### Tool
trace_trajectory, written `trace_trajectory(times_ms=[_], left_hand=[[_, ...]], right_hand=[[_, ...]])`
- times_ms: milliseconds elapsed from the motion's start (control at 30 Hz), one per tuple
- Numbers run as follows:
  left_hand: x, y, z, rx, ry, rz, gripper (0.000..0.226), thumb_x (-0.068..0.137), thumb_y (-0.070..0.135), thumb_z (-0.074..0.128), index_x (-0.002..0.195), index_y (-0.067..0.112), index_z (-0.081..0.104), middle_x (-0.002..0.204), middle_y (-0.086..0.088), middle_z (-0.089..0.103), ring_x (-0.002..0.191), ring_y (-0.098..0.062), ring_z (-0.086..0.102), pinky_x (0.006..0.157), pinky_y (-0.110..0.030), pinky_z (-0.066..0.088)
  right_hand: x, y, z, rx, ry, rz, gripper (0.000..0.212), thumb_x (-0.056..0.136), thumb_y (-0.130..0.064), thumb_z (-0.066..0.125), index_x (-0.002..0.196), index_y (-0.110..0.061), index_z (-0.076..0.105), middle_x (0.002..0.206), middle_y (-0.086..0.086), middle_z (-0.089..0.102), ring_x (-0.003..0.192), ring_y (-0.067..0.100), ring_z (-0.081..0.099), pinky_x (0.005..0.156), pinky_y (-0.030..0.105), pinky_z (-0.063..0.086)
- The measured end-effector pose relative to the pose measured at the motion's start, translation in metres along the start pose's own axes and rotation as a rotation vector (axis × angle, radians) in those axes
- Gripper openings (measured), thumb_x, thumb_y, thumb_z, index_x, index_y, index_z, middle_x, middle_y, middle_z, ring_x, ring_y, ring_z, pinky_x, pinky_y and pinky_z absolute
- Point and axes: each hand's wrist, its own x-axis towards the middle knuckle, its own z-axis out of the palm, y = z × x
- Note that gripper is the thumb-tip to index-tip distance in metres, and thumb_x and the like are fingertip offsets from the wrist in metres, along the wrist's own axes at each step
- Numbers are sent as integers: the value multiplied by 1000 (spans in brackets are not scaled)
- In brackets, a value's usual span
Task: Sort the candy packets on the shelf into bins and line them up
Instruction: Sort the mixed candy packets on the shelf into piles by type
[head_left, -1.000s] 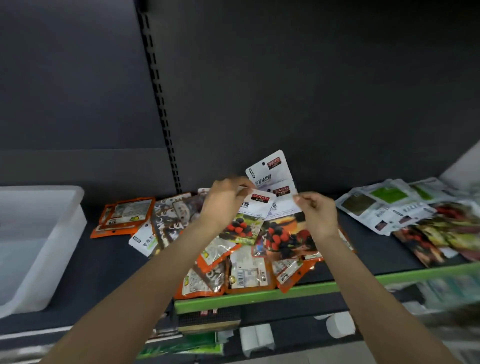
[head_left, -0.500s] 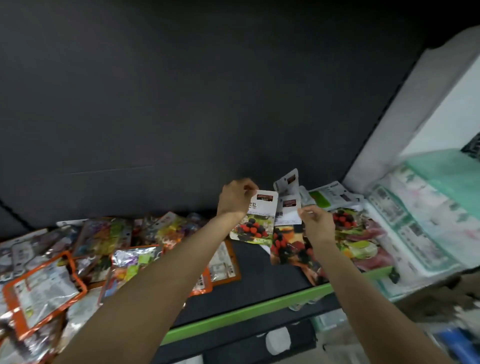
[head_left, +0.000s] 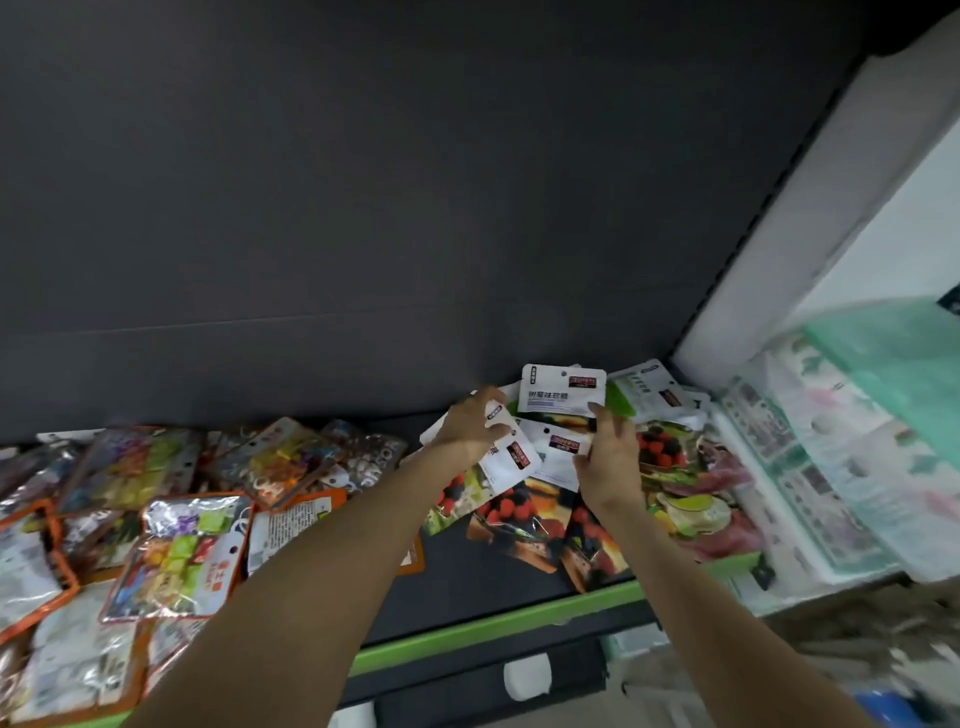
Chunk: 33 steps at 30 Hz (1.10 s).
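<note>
As before, both hands on berry packets, now by the heap.

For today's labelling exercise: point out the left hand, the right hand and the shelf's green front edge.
left hand (head_left: 470, 423), head view, back of hand.
right hand (head_left: 608, 457), head view, back of hand.
green front edge (head_left: 493, 626), head view, middle of strip.

A dim dark-grey back panel meets a white side wall.

Left hand: pinches berry packets.
Right hand: grips white-topped packets.
Shelf: dark, green front edge.
Left pile: orange-edged foil packets.
</note>
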Motion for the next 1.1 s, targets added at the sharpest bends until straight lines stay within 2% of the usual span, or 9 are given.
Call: trace_trajectory(times_ms=[67, 167, 367, 533, 667, 767, 967, 1033, 1100], left_hand=[[-11, -7, -8, -38, -12, -7, 38, 91, 13, 61, 127, 16, 48, 124, -3, 55, 115, -22, 55, 87, -30, 49], [-38, -24, -27, 28, 76, 34, 35, 92, 14, 59, 126, 17, 50, 128, -5, 56, 116, -21, 54, 93, -32, 47], [-116, -96, -106, 301, 253, 8, 32, 93, 20, 52, 125, 15, 54, 120, -13, 61, 108, -32, 59, 90, -36, 47], [-171, -154, -161, 486, 269, -103, 33, 95, 28, 51, 124, 13, 57, 115, -16, 64, 109, -34, 57, 91, -39, 46], [-190, -185, -167, 634, 37, -98, 83, 85, 54, 57, 150, 25, 14, 155, -1, 22, 143, -25, 14, 116, -42, 16], [-198, -210, -169, 783, -89, -117, 105, 76, 74, 53, 150, 33, -9, 159, 5, -12, 146, -24, -13, 117, -51, -6], [-213, -238, -201, 908, -70, -151, 104, 75, 81, 41, 151, 30, -10, 159, 4, -15, 146, -24, -14, 114, -55, -6], [-220, -249, -209, 944, -31, -152, 104, 77, 81, 38, 150, 28, -12, 159, 3, -16, 146, -26, -15, 115, -57, -4], [-226, -255, -216, 936, -7, -171, 103, 78, 80, 38, 150, 27, -12, 159, 1, -17, 146, -26, -15, 115, -58, -3]], right_hand=[[-4, -9, 3, -132, 64, -91, 64, 88, 2, 54, 144, -15, 28, 148, 12, 22, 137, 27, 19, 110, 36, 30], [-16, -37, 15, -99, 96, -277, 58, 88, 0, 55, 141, -15, 36, 149, 8, 28, 137, 26, 24, 104, 36, 38], [-53, -118, 78, 33, -126, -533, 46, 88, -1, 52, 133, -12, 48, 130, 11, 51, 120, 27, 48, 98, 33, 41], [-86, -159, 142, -7, -276, -488, 52, 93, -14, 53, 142, -16, 37, 137, 11, 46, 130, 26, 41, 107, 35, 36], [-113, -158, 173, -77, -468, -366, 71, 95, -41, 49, 151, -26, 9, 158, 3, 1, 147, 21, 0, 117, 37, 16], [-126, -160, 184, -266, -525, -413, 72, 94, -56, 39, 150, -36, -3, 158, -7, -14, 146, 16, -12, 119, 45, 11], [-141, -160, 184, -450, -320, -332, 64, 93, -62, 30, 147, -29, 26, 158, -2, 15, 144, 22, 22, 109, 50, 33], [-147, -160, 180, -420, -247, -287, 60, 92, -62, 31, 132, -22, 49, 146, 2, 40, 132, 28, 43, 101, 48, 42], [-150, -166, 176, -422, -169, -275, 63, 90, -62, 31, 123, -13, 54, 133, 6, 49, 127, 30, 47, 97, 48, 45]])
